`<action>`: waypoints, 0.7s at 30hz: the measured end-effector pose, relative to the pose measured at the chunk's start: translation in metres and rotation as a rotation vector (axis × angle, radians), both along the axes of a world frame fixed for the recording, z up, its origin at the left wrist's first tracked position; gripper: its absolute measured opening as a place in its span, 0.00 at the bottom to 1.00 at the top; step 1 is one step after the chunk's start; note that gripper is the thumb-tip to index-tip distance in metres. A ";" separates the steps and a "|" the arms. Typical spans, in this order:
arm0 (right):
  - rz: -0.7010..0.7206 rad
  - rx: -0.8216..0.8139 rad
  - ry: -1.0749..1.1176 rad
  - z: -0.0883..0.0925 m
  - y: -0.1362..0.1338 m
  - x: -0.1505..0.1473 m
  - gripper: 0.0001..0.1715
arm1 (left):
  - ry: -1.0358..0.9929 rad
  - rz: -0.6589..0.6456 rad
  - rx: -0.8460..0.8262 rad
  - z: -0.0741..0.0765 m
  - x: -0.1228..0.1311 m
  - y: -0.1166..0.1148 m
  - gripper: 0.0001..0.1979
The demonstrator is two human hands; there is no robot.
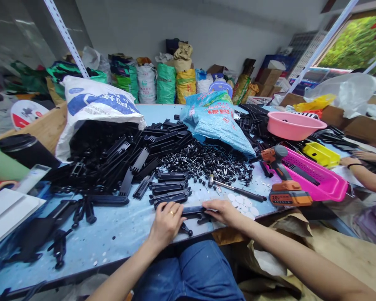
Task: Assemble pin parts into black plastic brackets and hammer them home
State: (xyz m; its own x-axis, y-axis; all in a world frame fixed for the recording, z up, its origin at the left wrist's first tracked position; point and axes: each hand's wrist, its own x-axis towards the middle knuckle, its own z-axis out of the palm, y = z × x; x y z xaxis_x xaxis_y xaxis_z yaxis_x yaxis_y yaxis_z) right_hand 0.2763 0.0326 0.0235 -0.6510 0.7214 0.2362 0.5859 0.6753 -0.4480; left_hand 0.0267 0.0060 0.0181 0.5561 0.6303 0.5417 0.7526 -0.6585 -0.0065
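Near the table's front edge, my left hand point(167, 220) and my right hand point(222, 212) grip opposite ends of a long black plastic part point(192, 210). The fingers of both hands are closed over it. Below it lies a small black piece with a round end point(186, 229), close to my left hand. Just beyond my hands, several similar black plastic parts point(170, 187) are stacked in a row. A hammer point(238, 189) rests to the right of that stack. White round discs point(242, 205) are spread beside my right hand.
Black parts spill from a white sack point(97, 104) at left. Small black-headed pins point(207, 163) lie before a blue sack point(219, 119). A cordless drill point(285, 179), pink basket point(329, 184) and pink basin point(294, 125) stand right. Another person's arm point(368, 169) is at far right.
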 end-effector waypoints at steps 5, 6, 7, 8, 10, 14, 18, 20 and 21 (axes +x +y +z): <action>0.104 0.121 0.166 -0.025 -0.006 0.016 0.26 | 0.157 -0.098 -0.340 0.004 0.040 0.007 0.26; 0.094 0.138 0.130 -0.027 -0.007 0.018 0.28 | 0.162 -0.063 -0.409 0.005 0.046 0.009 0.26; 0.092 0.152 0.089 -0.029 -0.006 0.019 0.29 | 0.157 -0.037 -0.460 0.005 0.050 0.011 0.26; 0.105 0.165 0.048 -0.030 -0.005 0.021 0.29 | 0.150 -0.025 -0.494 0.005 0.053 0.013 0.25; 0.170 0.179 -0.023 -0.031 -0.001 0.024 0.29 | 0.141 -0.038 -0.525 0.004 0.055 0.014 0.22; 0.289 0.200 -0.100 -0.030 0.012 0.029 0.28 | 0.123 0.004 -0.541 0.003 0.055 0.011 0.19; 0.371 0.201 -0.136 -0.027 0.025 0.031 0.29 | 0.113 0.011 -0.540 0.004 0.056 0.009 0.18; 0.411 0.192 -0.181 -0.023 0.027 0.030 0.29 | 0.099 0.010 -0.529 0.005 0.058 0.010 0.18; 0.408 0.186 -0.212 -0.021 0.026 0.029 0.29 | 0.090 0.021 -0.524 0.005 0.059 0.010 0.17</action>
State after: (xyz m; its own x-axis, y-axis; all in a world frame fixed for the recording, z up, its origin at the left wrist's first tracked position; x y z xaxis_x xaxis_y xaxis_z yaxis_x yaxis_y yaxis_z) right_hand 0.3054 0.0583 0.0026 -0.9192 0.3561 0.1682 0.3225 0.9258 -0.1973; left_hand 0.0853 0.0155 0.0234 0.5706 0.8149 0.1018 0.7770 -0.5759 0.2542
